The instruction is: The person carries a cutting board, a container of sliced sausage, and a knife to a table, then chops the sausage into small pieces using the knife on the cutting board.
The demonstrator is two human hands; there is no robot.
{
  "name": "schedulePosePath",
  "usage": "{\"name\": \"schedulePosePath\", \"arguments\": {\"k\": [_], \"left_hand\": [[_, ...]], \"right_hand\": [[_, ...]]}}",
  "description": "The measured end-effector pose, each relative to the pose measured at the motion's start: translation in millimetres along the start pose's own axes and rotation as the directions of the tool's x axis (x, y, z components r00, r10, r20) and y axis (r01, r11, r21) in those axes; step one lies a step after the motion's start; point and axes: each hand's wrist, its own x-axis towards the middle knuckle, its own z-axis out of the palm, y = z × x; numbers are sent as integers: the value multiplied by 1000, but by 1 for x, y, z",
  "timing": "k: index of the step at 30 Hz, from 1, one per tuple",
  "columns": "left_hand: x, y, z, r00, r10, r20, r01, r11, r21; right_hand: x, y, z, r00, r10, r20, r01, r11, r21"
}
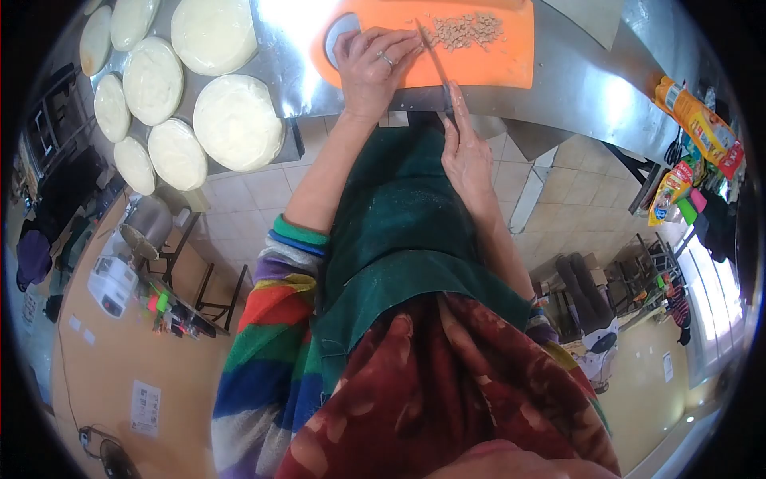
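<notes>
An orange cutting board lies on the metal table at the top middle. My right hand is closed round the handle of a knife, its blade slanting up and left over the board. Beside the blade, my left hand rests on the board with bent fingers pressed together; whatever lies under the fingertips is hidden. Small chopped brown pieces are scattered to the right of the blade. The board's oval handle opening shows by my left thumb.
Several round, flat pale dough discs sit on the left of the metal table. A yellow-orange packet lies at the table's right end. Below are a tiled floor, a white machine at left and dark chairs.
</notes>
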Motion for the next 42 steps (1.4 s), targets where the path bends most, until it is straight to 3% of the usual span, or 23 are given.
{"name": "schedulePosePath", "arguments": {"k": [7,20,29,32,38,42], "left_hand": [[0,3,-7,996,-63,64,61,997,37],[-2,2,-1,994,-110,0,110,993,-46],[-1,1,-4,994,-101,38,105,989,-100],[-1,1,-4,995,-90,40,93,993,-75],[-2,0,-1,997,-79,19,80,995,-67],[-1,-3,2,998,-68,1,68,995,-78]], "right_hand": [[-2,-11,-19,999,31,23,-32,998,53],[-10,-23,-11,999,2,32,-5,992,123],[-7,-20,-6,999,-47,-7,48,997,55],[-7,-21,-7,998,23,59,-23,1000,1],[1,-15,7,998,-61,-12,62,998,34],[-4,-15,6,1000,-25,10,25,999,38]]}}
